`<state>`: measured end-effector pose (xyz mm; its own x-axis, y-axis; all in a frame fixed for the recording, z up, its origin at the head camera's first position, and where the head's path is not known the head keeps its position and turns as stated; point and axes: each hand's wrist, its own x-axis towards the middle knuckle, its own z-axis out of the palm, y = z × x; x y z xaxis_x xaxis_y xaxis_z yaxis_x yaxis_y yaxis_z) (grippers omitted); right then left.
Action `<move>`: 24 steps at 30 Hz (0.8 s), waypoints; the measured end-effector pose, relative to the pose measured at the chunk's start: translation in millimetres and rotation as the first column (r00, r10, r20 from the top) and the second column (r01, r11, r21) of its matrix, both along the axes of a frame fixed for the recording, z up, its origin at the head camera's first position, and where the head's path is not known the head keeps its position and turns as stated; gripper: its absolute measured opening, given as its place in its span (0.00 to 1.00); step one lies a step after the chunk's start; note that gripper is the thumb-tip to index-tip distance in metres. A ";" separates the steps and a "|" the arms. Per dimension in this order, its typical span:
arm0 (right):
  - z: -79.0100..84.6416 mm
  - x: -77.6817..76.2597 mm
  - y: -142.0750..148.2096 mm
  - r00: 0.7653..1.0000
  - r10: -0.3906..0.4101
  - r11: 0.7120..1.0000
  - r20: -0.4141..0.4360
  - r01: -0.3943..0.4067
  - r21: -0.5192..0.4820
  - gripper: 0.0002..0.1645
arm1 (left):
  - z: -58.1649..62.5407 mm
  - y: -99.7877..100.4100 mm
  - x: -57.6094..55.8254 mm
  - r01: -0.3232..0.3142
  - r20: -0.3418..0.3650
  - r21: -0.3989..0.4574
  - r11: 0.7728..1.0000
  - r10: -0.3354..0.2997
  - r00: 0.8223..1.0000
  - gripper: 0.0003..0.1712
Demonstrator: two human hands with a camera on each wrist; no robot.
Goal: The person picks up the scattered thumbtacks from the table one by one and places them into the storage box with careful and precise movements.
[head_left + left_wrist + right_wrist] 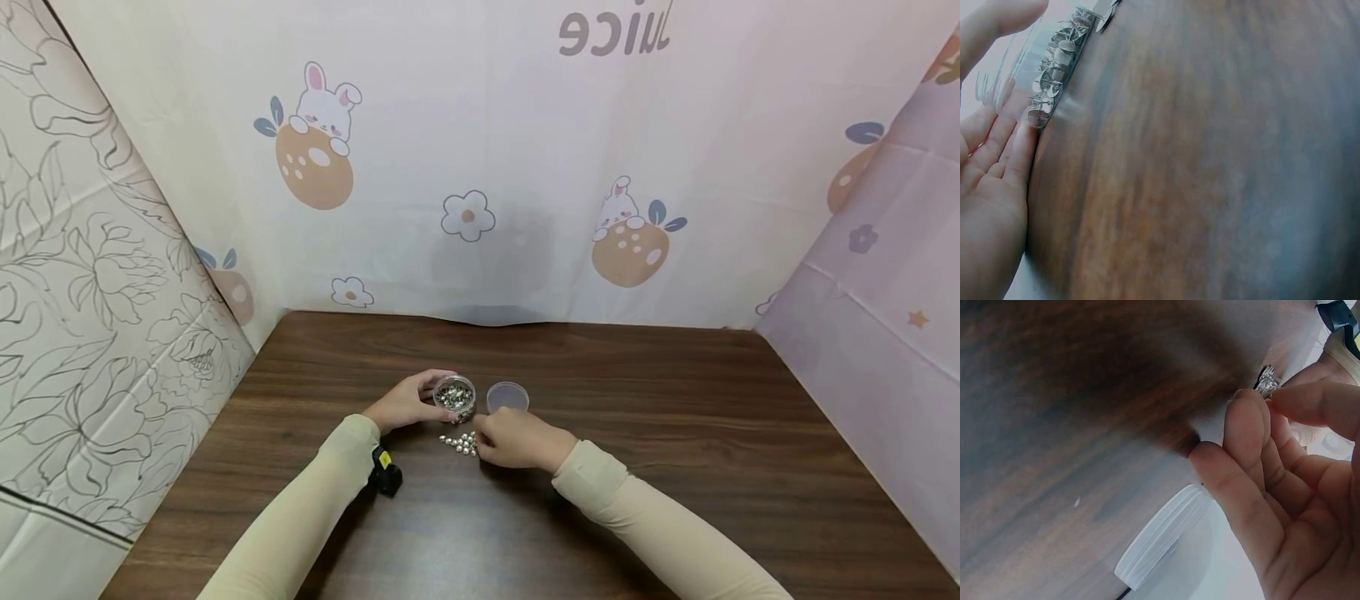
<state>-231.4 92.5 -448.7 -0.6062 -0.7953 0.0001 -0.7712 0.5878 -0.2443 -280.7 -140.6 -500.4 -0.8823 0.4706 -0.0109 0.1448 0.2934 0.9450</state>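
My left hand (405,403) grips a small round clear jar (454,393) from its left side, thumb in front and fingers behind. Silver thumbtacks (1060,56) lie in its bottom, seen through the wall in the left wrist view. On the table just in front of the jar is a loose cluster of thumbtacks (462,445). Fingers bent, my right hand (517,438) is at the cluster's right edge, thumb and fingertips close together. Whether a tack is pinched between them I cannot tell. A round translucent lid (1163,534) lies beside that hand, partly hidden by it in the head view.
The dark wood-grain table (675,400) stretches to both sides. Behind it hangs a white curtain (405,150) printed with rabbits and fruit, and patterned cloths close off the left and right. A black device (386,475) sits at my left wrist.
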 end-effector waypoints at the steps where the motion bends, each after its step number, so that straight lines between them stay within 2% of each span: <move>1: 0.0 0.0 0.0 1.000 -0.003 1.000 0.001 0.003 0.000 0.09 | 0.0 0.0 -0.1 -0.002 0.000 -0.001 1.000 0.002 1.000 0.40; 10: -0.5 0.3 0.4 1.000 -0.019 1.000 0.019 0.019 0.003 0.08 | -0.9 0.6 -0.4 -0.010 -0.008 -0.010 1.000 0.010 1.000 0.40; 24: 5.0 -1.9 1.5 0.999 0.006 0.998 0.043 -0.004 -0.059 0.05 | 0.2 -0.3 -0.2 -0.009 -0.015 -0.014 1.000 0.008 1.000 0.40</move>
<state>-233.3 94.1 -443.8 -0.6027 -0.7977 0.0208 -0.7620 0.5677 -0.3117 -280.9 -140.9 -500.2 -0.8864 0.4629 -0.0046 0.1559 0.3078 0.9386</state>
